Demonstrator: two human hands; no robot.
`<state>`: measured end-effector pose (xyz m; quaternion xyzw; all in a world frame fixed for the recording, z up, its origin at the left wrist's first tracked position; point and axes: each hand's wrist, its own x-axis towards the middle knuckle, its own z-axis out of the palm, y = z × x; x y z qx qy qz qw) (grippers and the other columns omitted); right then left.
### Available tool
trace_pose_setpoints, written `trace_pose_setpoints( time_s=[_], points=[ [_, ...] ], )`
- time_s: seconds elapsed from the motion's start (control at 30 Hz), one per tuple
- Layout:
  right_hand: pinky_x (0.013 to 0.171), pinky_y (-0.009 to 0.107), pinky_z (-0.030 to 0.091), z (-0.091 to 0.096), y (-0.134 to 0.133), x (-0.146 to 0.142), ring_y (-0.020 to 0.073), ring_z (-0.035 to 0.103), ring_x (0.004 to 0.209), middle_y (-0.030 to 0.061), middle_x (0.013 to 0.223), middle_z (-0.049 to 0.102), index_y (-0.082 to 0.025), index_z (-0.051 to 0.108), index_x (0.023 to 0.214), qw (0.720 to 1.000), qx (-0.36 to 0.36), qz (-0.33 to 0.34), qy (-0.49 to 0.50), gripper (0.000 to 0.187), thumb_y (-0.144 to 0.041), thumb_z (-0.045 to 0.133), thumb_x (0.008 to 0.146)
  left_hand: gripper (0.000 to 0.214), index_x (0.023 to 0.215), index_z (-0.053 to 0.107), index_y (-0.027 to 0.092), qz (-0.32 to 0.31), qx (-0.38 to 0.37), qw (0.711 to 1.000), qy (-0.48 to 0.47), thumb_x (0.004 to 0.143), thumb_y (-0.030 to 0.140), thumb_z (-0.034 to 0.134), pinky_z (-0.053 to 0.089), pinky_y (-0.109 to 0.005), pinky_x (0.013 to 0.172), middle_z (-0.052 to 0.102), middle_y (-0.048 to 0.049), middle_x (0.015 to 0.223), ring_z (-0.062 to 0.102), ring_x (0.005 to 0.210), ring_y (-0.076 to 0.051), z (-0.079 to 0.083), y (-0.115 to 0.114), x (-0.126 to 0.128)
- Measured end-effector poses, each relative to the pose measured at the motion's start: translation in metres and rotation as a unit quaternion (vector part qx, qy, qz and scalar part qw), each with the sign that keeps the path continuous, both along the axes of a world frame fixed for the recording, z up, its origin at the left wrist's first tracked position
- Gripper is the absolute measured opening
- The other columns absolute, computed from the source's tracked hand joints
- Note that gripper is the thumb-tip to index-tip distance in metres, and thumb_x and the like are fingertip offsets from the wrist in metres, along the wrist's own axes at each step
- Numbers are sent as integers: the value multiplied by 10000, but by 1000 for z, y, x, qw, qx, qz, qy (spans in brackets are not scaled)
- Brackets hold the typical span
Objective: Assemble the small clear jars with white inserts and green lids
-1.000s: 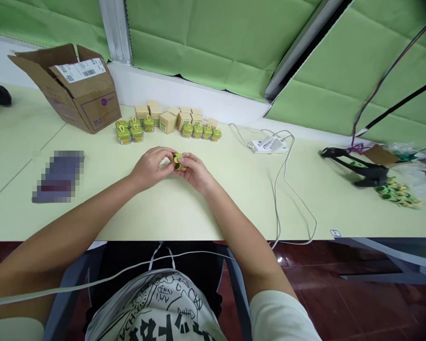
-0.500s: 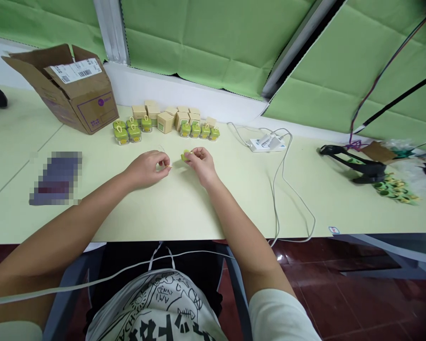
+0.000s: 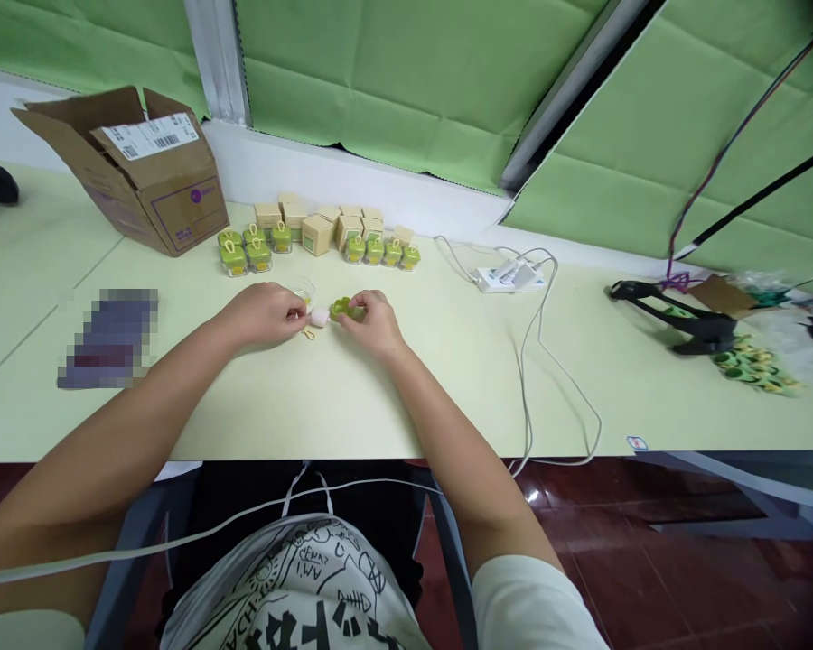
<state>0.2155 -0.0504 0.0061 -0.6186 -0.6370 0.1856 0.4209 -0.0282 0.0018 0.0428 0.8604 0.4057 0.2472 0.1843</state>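
Over the middle of the table, my left hand is closed in a pinch with its fingertips at a small pale pink piece. Just below those fingertips shows a small gold-coloured clasp. A thin clear loop and a bit of yellow-green lie behind the fingers, too small to make out. My right hand pinches a green flower-shaped piece between thumb and fingers, close beside the pink one. Whether the two pieces touch is hard to see.
Behind my hands stand several small green-lidded jars with loops on top and several small beige boxes. An open cardboard box is at the back left. To the right are a power strip, cables and a black stand-like object.
My hands have come closer together. The pale pink piece and the gold clasp now show at my left fingertips, and the green piece has turned so its flower shape is visible.
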Motion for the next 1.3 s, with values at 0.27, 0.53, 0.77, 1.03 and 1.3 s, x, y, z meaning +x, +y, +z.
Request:
trace_pose_setpoints(
  time_s=[0.27, 0.53, 0.77, 1.03, 1.3],
  points=[
    [948, 410, 530, -6, 27, 55, 221, 635, 918, 42, 936, 688, -229, 650, 871, 984, -44, -83, 151, 147, -308, 623, 750, 326, 626, 640, 221, 96, 38, 994, 44, 876, 431, 632, 279, -371, 648, 599, -64, 615, 537, 652, -241, 5, 22, -17],
    [813, 338, 525, -19, 38, 69, 159, 552, 722, -3, 764, 638, -218, 675, 790, 959, -74, -126, 244, 182, -286, 562, 665, 316, 546, 528, 234, 91, -59, 993, 53, 809, 384, 619, 255, -358, 638, 568, -43, 575, 461, 598, -212, -23, 40, -24],
    [765, 320, 512, -22, 36, 68, 157, 549, 702, 4, 816, 695, -220, 693, 842, 964, -78, -136, 216, 197, -306, 599, 692, 308, 570, 553, 224, 156, -56, 986, -21, 797, 419, 625, 276, -342, 613, 583, -33, 594, 457, 622, -194, -29, 41, -23],
    [872, 357, 538, -24, 33, 52, 198, 643, 831, 38, 947, 750, -230, 696, 923, 984, -48, -103, 136, 224, -381, 632, 771, 293, 577, 568, 213, 192, -73, 976, -74, 784, 418, 596, 305, -326, 627, 529, -11, 565, 461, 632, -178, -30, 43, -24],
    [956, 419, 553, -25, 30, 37, 235, 658, 986, 57, 1070, 743, -248, 710, 1000, 994, -38, -55, 89, 280, -446, 649, 812, 355, 574, 489, 217, 205, -55, 973, -91, 814, 457, 593, 303, -324, 625, 474, 5, 558, 416, 614, -161, -31, 36, -25]
  ],
)
